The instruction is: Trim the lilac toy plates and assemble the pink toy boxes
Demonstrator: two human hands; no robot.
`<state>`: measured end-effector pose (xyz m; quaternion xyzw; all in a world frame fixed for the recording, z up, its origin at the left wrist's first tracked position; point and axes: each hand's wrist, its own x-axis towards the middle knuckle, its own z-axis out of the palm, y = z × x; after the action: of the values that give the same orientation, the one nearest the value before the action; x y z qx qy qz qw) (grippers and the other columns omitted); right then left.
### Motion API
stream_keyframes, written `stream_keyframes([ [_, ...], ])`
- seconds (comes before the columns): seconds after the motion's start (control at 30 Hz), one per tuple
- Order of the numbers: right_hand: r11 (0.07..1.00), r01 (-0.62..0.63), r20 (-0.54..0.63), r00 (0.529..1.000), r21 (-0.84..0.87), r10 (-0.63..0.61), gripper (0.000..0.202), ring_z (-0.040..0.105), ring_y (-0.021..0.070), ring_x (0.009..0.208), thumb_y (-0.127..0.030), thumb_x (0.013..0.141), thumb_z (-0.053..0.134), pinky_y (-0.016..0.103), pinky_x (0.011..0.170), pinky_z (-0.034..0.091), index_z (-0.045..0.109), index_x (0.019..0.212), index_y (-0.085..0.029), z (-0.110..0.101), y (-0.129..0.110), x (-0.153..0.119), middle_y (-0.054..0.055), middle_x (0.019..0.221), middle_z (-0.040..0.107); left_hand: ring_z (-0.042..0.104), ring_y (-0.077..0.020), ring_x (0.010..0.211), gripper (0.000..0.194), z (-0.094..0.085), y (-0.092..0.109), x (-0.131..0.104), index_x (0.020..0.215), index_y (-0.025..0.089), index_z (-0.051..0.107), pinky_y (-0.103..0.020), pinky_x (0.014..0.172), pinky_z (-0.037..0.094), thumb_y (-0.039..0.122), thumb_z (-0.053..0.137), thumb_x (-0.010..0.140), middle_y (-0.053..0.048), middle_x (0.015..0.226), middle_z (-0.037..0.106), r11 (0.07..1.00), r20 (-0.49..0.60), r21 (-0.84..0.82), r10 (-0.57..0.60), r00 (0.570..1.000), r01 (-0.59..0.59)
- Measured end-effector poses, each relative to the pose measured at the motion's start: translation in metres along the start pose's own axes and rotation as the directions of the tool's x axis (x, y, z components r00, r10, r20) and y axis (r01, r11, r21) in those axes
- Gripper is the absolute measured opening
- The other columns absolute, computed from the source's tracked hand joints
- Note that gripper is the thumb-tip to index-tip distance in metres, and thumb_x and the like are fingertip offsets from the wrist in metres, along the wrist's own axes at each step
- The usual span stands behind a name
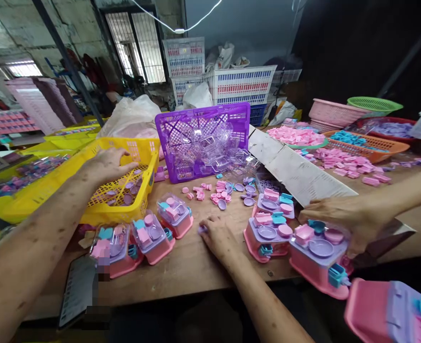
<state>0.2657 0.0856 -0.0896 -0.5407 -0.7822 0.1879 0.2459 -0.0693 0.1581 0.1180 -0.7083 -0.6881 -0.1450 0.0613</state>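
My left hand (110,166) is over the yellow basket (131,212), thumb and fingers apart, with nothing visible in it. Small purple dishes (128,198) lie in the basket below it. Near the middle of the wooden table, my right hand (217,236) rests with its fingers curled on a small purple piece (203,229). To its left stand several pink and purple toy sets, one (176,216) closest to the hand. More sets (267,233) stand to its right. Loose pink and purple pieces (222,204) lie beyond my right hand.
Another person's hand (346,214) reaches in from the right at a toy set (317,252). A purple basket (162,143) of clear plastic covers leans behind the pieces. A white board (289,164) slants across the right. A tablet-like object (76,290) lies at the front left edge.
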Motion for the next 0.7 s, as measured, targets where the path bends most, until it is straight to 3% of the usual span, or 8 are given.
stream_keyframes([
  [0.07,1.000,-0.025,-0.002,1.000,-0.007,0.025,0.021,0.073,0.0277,0.114,-0.010,0.097,0.076,0.041,0.105,0.059,0.081,0.116,-0.018,0.004,0.009,0.007,0.012,0.120,0.075,0.069,-0.0257,0.115,0.049,-0.011,0.007,-0.012,0.126,0.005,0.072,-0.047,0.116,0.048,0.049,0.061,0.106,-0.013,0.129,0.077,1.000,0.019,0.003,0.029,0.999,-0.029],
  [0.13,0.997,-0.081,-0.048,0.996,-0.021,0.080,0.023,0.072,0.0239,0.113,-0.012,0.102,0.072,0.040,0.105,0.059,0.077,0.124,-0.016,0.004,0.020,0.014,0.011,0.125,0.072,0.070,-0.0238,0.101,0.050,-0.021,0.014,-0.026,0.113,0.013,0.077,-0.044,0.107,0.052,0.058,0.058,0.102,-0.007,0.110,0.080,0.999,0.039,-0.009,0.052,0.998,-0.052],
  [0.3,0.934,-0.352,-0.212,0.919,-0.058,0.333,0.030,0.065,0.0307,0.131,-0.031,0.107,0.075,0.053,0.111,0.057,0.070,0.134,-0.017,0.000,0.037,0.053,0.014,0.149,0.063,0.070,-0.0238,0.082,0.062,-0.026,0.024,-0.060,0.101,0.021,0.079,-0.034,0.083,0.052,0.076,0.051,0.092,-0.004,0.090,0.080,0.983,0.112,-0.155,0.118,0.987,-0.100],
  [0.43,0.871,-0.489,-0.230,0.852,-0.035,0.470,0.031,0.071,0.0278,0.120,-0.038,0.108,0.076,0.049,0.104,0.062,0.072,0.131,-0.017,0.005,0.034,0.072,0.012,0.137,0.070,0.072,-0.0250,0.081,0.061,-0.023,0.020,-0.075,0.096,0.023,0.078,-0.032,0.076,0.049,0.077,0.049,0.092,-0.003,0.089,0.080,0.973,0.182,-0.212,0.134,0.974,-0.094],
  [0.57,0.909,-0.417,-0.280,0.871,0.014,0.404,0.021,0.074,0.0244,0.110,-0.034,0.108,0.076,0.047,0.100,0.064,0.074,0.121,-0.016,0.003,0.006,0.054,0.009,0.123,0.075,0.073,-0.0259,0.086,0.056,-0.025,0.005,-0.093,0.097,0.022,0.079,-0.033,0.076,0.049,0.071,0.051,0.096,-0.005,0.095,0.082,0.971,0.170,-0.224,0.120,0.978,-0.081],
  [0.63,0.954,-0.296,-0.344,0.891,0.050,0.295,0.015,0.073,0.0275,0.117,-0.026,0.108,0.071,0.052,0.108,0.060,0.076,0.117,-0.015,-0.008,-0.014,0.041,0.012,0.125,0.076,0.073,-0.0259,0.084,0.053,-0.026,-0.005,-0.103,0.096,0.023,0.080,-0.033,0.076,0.049,0.067,0.052,0.095,-0.006,0.094,0.081,0.971,0.141,-0.232,0.090,0.986,-0.055],
  [0.7,0.987,-0.128,-0.405,0.901,0.095,0.156,0.021,0.070,0.0318,0.126,-0.020,0.107,0.062,0.055,0.115,0.056,0.079,0.117,-0.015,-0.023,-0.038,0.037,0.018,0.132,0.075,0.073,-0.0262,0.083,0.050,-0.025,-0.016,-0.110,0.092,0.023,0.080,-0.033,0.075,0.048,0.065,0.052,0.094,-0.007,0.091,0.081,0.976,0.103,-0.218,0.036,0.994,-0.012],
])
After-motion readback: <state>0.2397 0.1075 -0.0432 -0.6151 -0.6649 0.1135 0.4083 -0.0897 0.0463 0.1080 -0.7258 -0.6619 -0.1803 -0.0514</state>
